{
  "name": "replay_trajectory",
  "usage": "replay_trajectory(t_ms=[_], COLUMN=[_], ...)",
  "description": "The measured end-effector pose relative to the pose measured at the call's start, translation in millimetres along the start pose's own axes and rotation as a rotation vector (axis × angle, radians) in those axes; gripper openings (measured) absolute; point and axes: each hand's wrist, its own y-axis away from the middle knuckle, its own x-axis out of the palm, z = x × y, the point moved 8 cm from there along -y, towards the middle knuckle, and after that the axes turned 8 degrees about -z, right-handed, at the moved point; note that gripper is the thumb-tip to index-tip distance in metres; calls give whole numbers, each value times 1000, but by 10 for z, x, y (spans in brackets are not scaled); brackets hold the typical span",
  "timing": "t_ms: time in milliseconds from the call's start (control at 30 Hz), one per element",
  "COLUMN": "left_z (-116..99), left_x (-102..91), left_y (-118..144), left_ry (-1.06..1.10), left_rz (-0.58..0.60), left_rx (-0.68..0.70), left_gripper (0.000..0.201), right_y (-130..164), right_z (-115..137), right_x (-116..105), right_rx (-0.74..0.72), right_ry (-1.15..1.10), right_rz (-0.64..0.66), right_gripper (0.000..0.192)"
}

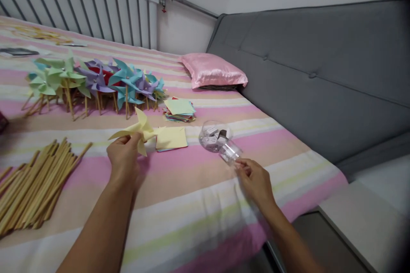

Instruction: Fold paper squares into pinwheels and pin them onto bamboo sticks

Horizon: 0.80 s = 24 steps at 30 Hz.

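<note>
Over striped bedding (179,196), left hand (122,156) grips yellow pinwheel (144,126) — right hand (256,178) pinches clear container (231,151).

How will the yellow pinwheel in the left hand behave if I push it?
The yellow pinwheel is probably light for its size, since it looks like thin folded sheet. Its blades may bend or crease easily, as they flare out unsupported beyond the left hand.

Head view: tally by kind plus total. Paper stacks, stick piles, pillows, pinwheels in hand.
Paper stacks: 2 (far stack, near stack)
Stick pile: 1
Pink pillow: 1
Yellow pinwheel in the left hand: 1
Total: 5
</note>
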Motion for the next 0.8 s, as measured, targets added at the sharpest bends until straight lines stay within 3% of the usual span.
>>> replay_trajectory(t_ms=[100, 333, 567, 800], left_z=[-13, 7, 10, 32], left_x=[-12, 14, 12, 5], left_y=[-3, -21, -6, -14], left_ry=[-5, 4, 27, 12], left_rz=[-16, 0, 8, 9], left_rx=[6, 0, -18, -17], left_gripper=[11, 10, 11, 10], right_y=[-154, -279, -286, -293], right_z=[-45, -140, -132, -156], right_x=[77, 313, 363, 327], right_rx=[-22, 15, -8, -22], right_ry=[125, 296, 308, 138], right_rz=[0, 154, 126, 8], right_gripper=[26, 25, 29, 29])
